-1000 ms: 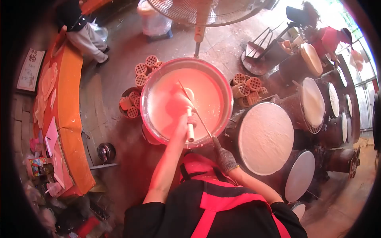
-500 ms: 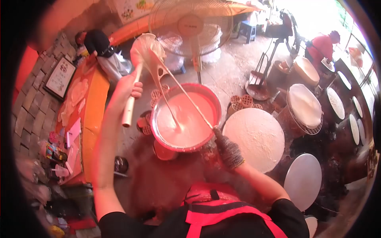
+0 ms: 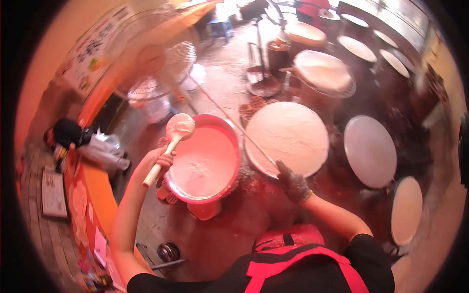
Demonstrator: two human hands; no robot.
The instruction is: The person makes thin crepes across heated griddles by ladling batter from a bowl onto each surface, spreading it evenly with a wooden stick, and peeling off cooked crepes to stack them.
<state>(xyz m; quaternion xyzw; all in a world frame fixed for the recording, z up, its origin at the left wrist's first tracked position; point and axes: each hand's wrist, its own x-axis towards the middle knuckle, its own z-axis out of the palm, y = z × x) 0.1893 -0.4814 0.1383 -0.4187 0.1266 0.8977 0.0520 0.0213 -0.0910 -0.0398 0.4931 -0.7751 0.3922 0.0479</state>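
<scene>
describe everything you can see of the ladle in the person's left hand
The ladle is pale, with a long, straight handle that looks like wood and a rounded head coated in thick, pale batter. It is tilted, head up and away from the person, handle end down toward them. The left hand grips it mid-handle, fingers wrapped around. In this view the head overlaps the rim of the batter basin; whether they touch cannot be told.

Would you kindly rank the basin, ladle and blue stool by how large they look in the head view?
1. Basin
2. Ladle
3. Blue stool; it stands farther off, so real size is unsure.
</scene>
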